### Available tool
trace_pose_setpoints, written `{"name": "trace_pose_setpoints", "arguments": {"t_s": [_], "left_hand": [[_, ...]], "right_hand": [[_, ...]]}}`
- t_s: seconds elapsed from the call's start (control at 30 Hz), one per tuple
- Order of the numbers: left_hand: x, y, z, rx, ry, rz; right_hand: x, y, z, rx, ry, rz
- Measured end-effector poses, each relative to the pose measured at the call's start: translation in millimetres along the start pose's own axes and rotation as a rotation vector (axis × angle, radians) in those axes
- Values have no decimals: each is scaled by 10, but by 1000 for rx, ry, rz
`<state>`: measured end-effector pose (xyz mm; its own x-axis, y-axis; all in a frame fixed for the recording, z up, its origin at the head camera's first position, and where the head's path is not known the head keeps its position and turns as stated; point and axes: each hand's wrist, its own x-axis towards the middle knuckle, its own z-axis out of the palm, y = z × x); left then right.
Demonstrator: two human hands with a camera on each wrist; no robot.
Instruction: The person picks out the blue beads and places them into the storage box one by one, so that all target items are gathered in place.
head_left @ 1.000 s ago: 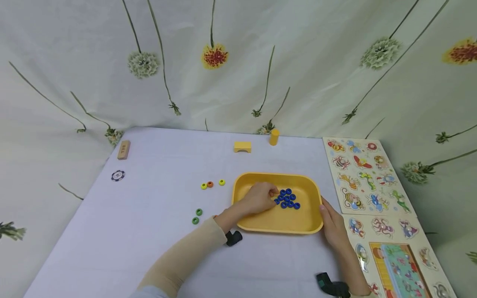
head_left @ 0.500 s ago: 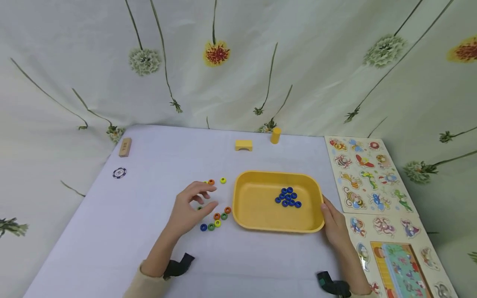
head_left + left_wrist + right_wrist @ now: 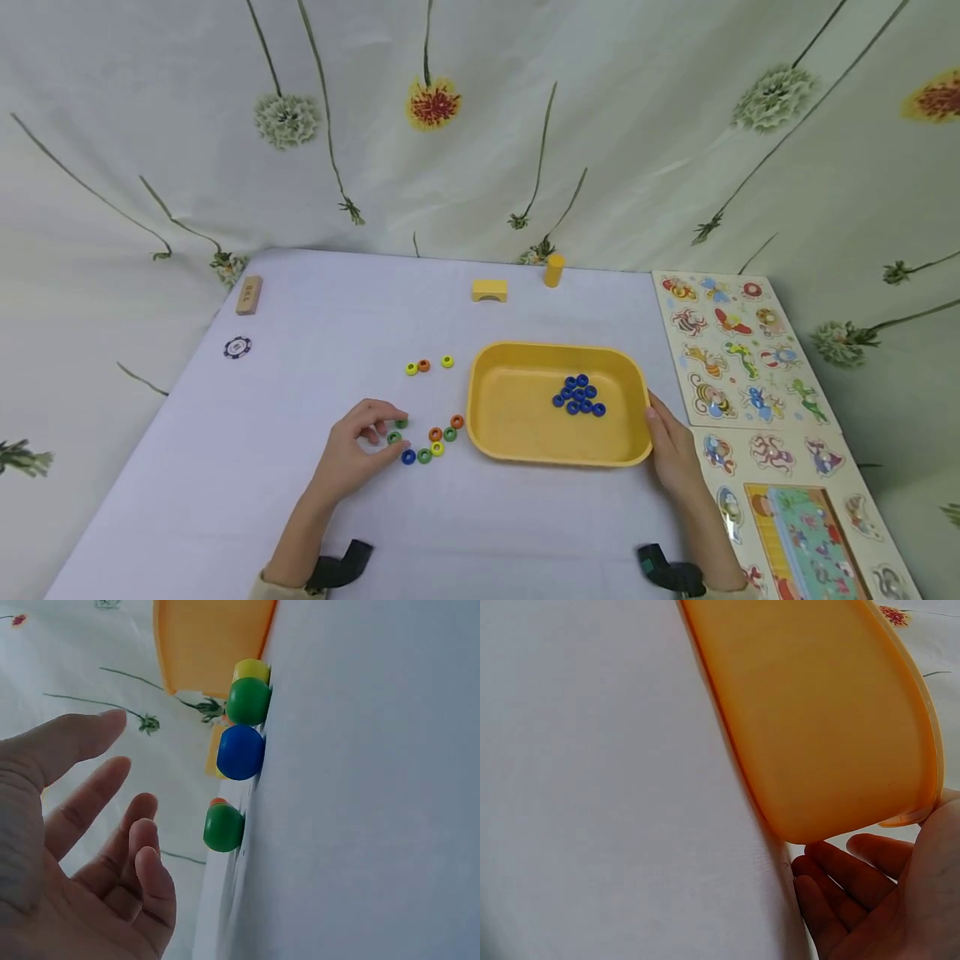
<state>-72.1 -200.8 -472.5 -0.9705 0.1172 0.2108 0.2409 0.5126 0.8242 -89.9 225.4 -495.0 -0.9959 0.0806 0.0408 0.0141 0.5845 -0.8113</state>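
My left hand [image 3: 351, 450] hovers over the table beside loose beads, thumb and fingers apart with nothing between them. Nearest to it are a blue bead [image 3: 408, 457] and a green bead [image 3: 394, 437]. In the left wrist view the blue bead [image 3: 241, 753] stands clear of the fingers. More green, orange and yellow beads lie to the right, such as an orange bead [image 3: 435, 434]. A yellow tray [image 3: 517, 425] contains a cluster of blue beads [image 3: 578, 395]. At the tray's right end my right hand [image 3: 673, 450] holds it, thumb on the rim and fingers outside the wall.
Behind the tray stand a yellow arch block [image 3: 490, 290] and a yellow cylinder [image 3: 553, 271]. A wooden block [image 3: 249, 295] and a poker chip [image 3: 237, 347] lie far left. Picture puzzle boards [image 3: 750, 350] line the right side. Further yellow and orange beads [image 3: 423, 365] lie behind my left hand.
My left hand has left the tray and moved left to the loose beads, first above them, then lower and nearer me. The right hand stays on the tray.
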Motion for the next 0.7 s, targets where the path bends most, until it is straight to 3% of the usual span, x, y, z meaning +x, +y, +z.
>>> {"name": "trace_pose_setpoints", "arguments": {"t_s": [0.23,0.5,0.7], "left_hand": [[-36,-219,75,121,-57,-19],[-36,-186,130,267,-116,-52],[-39,-181,137,265,-76,-60]], "right_hand": [[0,-12,-3,1,-7,7],[-3,-1,-3,4,1,6],[4,6,8,2,-3,7]]}}
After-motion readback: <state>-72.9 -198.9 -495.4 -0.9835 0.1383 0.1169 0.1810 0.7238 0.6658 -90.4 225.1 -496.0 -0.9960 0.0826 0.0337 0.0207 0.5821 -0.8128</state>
